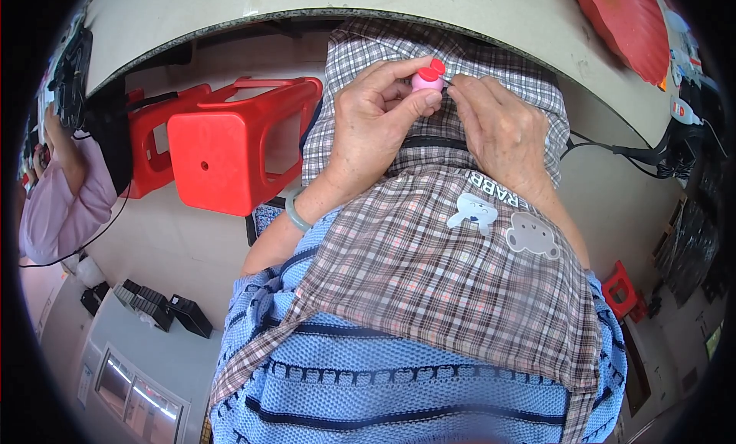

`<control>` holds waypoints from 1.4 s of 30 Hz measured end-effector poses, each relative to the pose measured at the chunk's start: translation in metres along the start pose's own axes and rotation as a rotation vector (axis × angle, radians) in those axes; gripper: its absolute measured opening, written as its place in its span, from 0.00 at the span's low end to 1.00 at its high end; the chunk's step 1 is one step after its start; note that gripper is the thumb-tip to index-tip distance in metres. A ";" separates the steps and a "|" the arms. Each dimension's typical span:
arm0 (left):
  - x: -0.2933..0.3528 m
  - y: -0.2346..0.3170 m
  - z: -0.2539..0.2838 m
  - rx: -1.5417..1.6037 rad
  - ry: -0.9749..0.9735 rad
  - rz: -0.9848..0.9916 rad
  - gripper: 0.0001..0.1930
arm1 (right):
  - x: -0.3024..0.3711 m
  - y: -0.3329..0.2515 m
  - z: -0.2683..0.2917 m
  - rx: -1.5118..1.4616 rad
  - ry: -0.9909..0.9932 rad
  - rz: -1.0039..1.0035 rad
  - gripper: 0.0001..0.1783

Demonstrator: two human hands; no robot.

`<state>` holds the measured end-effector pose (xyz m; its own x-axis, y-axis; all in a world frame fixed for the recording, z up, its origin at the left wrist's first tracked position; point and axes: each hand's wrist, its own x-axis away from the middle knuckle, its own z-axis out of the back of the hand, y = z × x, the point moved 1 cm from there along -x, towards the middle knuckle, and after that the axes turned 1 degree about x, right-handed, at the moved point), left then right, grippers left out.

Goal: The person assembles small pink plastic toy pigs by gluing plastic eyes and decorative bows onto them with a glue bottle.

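Note:
Over my lap, my left hand (pixel 379 111) pinches a small round pink piece (pixel 426 82) between thumb and fingers. Two red rounded parts (pixel 429 74), like a bow, sit on top of it. My right hand (pixel 498 126) is closed beside it, fingertips pinched on a thin dark tool (pixel 449 81) whose tip meets or nearly meets the pink piece's right side. Most of that tool is hidden by my fingers, so its kind is unclear. A pale green bangle (pixel 297 211) circles my left wrist, and a plaid apron (pixel 445 291) covers my front.
A pale table (pixel 268 0) curves across the front, with a red scalloped tray (pixel 625 30) at its right. Red plastic stools (pixel 211 160) stand at my left. Farther left is another person's pink sleeve (pixel 69 203). Dark cables (pixel 629 153) hang at the right.

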<state>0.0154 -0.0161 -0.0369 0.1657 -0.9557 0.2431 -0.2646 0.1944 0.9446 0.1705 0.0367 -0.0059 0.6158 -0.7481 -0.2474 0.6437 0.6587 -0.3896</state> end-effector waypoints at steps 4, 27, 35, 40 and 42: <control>-0.001 0.000 -0.001 -0.010 0.017 -0.007 0.15 | 0.002 -0.002 -0.003 -0.029 -0.010 -0.017 0.05; 0.000 -0.004 -0.001 -0.077 0.036 -0.053 0.15 | 0.002 -0.001 -0.004 0.000 -0.005 -0.027 0.04; 0.001 -0.001 -0.003 -0.032 0.043 0.030 0.14 | 0.005 -0.001 -0.006 -0.006 0.000 -0.029 0.05; 0.001 -0.003 -0.003 -0.026 0.030 0.041 0.15 | 0.005 -0.003 -0.006 0.001 -0.015 -0.052 0.05; 0.001 -0.003 -0.003 -0.027 0.032 0.047 0.15 | 0.005 -0.003 -0.007 0.000 -0.009 -0.051 0.05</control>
<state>0.0194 -0.0172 -0.0383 0.1838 -0.9380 0.2939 -0.2475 0.2453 0.9373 0.1686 0.0299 -0.0120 0.5863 -0.7797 -0.2197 0.6743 0.6200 -0.4011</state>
